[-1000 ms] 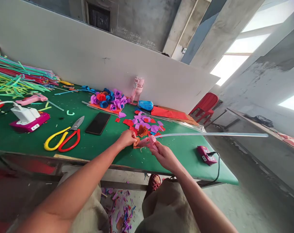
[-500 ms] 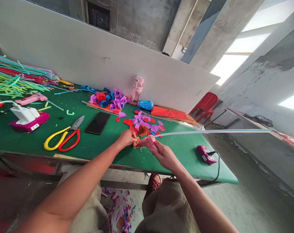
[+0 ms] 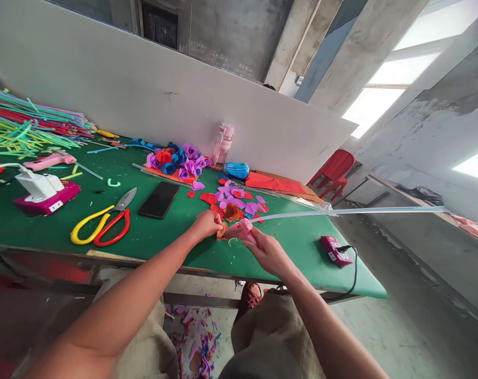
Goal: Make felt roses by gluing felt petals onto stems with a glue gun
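At the table (image 3: 302, 252), left fingers (image 3: 214, 223) pinch brown paper (image 3: 222, 232), right fingers (image 3: 258, 238) clasp the glue gun (image 3: 242, 230), its rod (image 3: 341, 211) now higher.

Smooth plastic glue gun (image 3: 245, 227), matt petals (image 3: 232, 202)

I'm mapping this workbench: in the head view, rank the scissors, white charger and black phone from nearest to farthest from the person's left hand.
1. Black phone: just to the left of the left hand.
2. Scissors: further left, past the phone.
3. White charger: furthest left, on the magenta power block.
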Demonstrator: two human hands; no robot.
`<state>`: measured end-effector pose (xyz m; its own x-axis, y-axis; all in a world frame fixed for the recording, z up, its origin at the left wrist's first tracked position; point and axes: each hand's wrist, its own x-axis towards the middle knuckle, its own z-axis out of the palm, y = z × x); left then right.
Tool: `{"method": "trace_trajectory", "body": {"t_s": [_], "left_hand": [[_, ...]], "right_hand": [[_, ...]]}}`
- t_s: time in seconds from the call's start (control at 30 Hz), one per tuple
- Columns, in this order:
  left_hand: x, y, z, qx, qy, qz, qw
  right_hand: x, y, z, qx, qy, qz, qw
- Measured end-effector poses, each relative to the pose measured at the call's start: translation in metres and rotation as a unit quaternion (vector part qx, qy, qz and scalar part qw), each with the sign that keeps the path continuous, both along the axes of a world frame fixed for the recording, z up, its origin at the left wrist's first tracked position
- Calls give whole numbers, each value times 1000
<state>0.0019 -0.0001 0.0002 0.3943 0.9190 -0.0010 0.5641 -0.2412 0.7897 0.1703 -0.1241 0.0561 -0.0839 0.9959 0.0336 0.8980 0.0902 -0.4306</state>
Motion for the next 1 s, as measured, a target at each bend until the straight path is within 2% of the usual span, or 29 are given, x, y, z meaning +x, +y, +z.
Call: {"method": "trace_trajectory", "body": {"t_s": [0.2,0.4,1.0], "left_hand": [[-1,-3,5,-8,6,0,1000],[-2,-3,7,-8,11,-3,1000],[-2,-4,8,-20,5,-4,1000]], "right_hand": [[4,-1,1,24,60,-24,998],[6,-1,4,-12,121,-14,992],[8,-1,-1,5,78,-7,997]]}}
